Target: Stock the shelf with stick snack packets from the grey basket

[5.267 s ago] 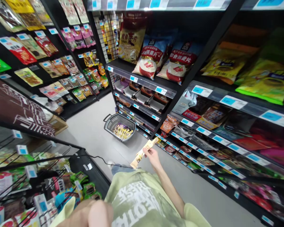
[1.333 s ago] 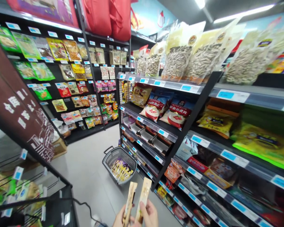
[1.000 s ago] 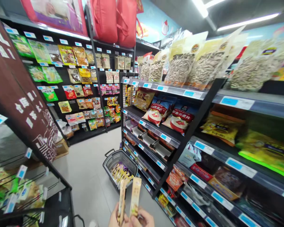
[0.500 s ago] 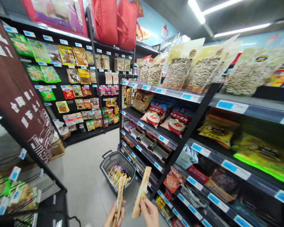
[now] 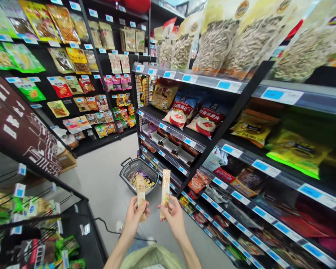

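Turned from edge-on to face-up, the left packet (image 5: 140,188) is pinched in the left hand (image 5: 134,213); the right hand (image 5: 173,213) grips the right packet (image 5: 165,188), so both printed faces now show together, this side of the grey basket (image 5: 126,177).

A shop, stocked with packaged food, is recognised by the black shelving (image 5: 226,123) at centre and right, whose edges are lined with price labels (image 5: 190,142). Printed bags (image 5: 205,120) are stood near the centre, clear bags of seeds (image 5: 217,43) are ranged at upper right, snack packets (image 5: 59,87) are hung in rows at upper left, and a shopping basket (image 5: 126,170) is set on the floor (image 5: 98,164).
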{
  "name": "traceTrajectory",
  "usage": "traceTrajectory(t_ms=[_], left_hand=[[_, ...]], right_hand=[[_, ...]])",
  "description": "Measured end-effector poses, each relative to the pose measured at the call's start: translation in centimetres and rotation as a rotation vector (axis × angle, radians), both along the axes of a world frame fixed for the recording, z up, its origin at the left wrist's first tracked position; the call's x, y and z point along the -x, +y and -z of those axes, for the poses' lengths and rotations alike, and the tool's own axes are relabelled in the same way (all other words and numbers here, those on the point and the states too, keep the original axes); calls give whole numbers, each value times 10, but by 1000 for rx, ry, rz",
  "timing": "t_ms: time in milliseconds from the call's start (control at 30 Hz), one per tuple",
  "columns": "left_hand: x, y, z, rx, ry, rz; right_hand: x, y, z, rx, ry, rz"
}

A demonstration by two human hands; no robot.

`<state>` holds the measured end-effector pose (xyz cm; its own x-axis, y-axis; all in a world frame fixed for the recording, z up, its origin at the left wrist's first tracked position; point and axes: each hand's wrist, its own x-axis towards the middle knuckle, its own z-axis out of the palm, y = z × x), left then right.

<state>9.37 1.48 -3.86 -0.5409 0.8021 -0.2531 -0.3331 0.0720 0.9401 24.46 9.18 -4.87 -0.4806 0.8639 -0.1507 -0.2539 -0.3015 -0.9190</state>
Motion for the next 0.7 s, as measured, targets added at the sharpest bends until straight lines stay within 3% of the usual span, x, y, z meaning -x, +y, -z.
traceTrajectory(t_ms=[200, 433, 567, 700], left_hand=[[-4, 13, -7, 19, -53, 53], [-6, 20, 7, -15, -146, 157], [3, 16, 15, 7, -199, 157], [22, 15, 22, 76, -256, 135]], right_hand=[[-2, -13, 2, 13, 4, -8], [-6, -16, 22, 35, -30, 46], [-2, 1, 21, 3, -68, 159], [18, 28, 14, -36, -167, 148]])
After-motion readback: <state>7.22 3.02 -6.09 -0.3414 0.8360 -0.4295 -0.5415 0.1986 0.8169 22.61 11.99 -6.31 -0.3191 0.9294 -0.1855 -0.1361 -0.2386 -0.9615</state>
